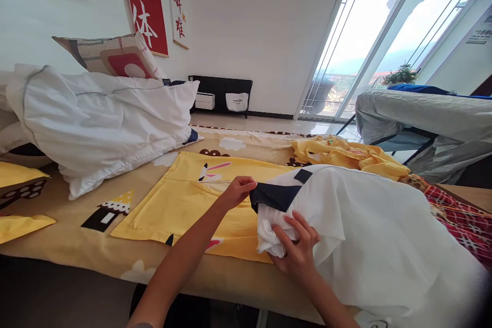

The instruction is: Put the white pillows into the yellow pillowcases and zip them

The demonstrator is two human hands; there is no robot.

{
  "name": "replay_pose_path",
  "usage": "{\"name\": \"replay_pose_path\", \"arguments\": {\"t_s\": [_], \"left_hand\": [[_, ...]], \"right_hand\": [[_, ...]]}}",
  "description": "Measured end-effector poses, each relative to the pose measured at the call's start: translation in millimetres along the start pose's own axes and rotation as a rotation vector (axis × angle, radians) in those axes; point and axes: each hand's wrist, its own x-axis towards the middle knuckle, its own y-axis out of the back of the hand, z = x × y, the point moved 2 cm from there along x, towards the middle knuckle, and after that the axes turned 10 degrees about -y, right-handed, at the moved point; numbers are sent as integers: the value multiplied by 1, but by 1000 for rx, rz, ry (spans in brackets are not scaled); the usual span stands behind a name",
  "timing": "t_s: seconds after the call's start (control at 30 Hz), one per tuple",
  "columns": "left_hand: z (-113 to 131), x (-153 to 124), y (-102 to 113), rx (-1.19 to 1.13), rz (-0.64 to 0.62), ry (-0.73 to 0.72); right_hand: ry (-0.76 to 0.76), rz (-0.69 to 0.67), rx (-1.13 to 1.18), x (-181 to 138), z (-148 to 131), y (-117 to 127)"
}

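A white pillow (369, 230) with navy corner patches lies at the right, over one end of a flat yellow pillowcase (169, 200) printed with rabbits. My left hand (240, 190) pinches the pillow's navy corner (274, 196) between thumb and fingers. Below that, my right hand (298, 241) is closed around a bunched fold of the pillow's white cloth, its fingers bent over the top. The pillowcase's right end is hidden beneath the pillow.
Another white pillow (115, 128) stands at the left, with a patterned cushion (126, 56) behind it. Crumpled yellow cloth (346, 156) lies beyond the pillow I hold. Red plaid fabric (461, 220) is at far right, near a covered table (423, 113). A patterned sheet (154, 256) covers the bed.
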Motion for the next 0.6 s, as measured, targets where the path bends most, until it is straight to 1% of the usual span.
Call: {"name": "replay_pose_path", "arguments": {"t_s": [0.1, 0.2, 0.37, 0.43, 0.5, 0.6], "left_hand": [[2, 2, -2, -19, -18, 18], [-1, 4, 1, -10, -55, 75], [-20, 2, 6, 191, -107, 85], [-28, -2, 4, 218, -132, 70], [-35, -7, 3, 174, -132, 80], [-40, -14, 4, 29, -80, 138]], "right_hand": [[3, -5, 2, 0, 0, 1], [0, 5, 3, 0, 1, 3], [-3, 9, 7, 0, 0, 4], [3, 8, 11, 1, -1, 4], [7, 9, 12, 1, -1, 3], [7, 29, 5, 0, 0, 4]]}}
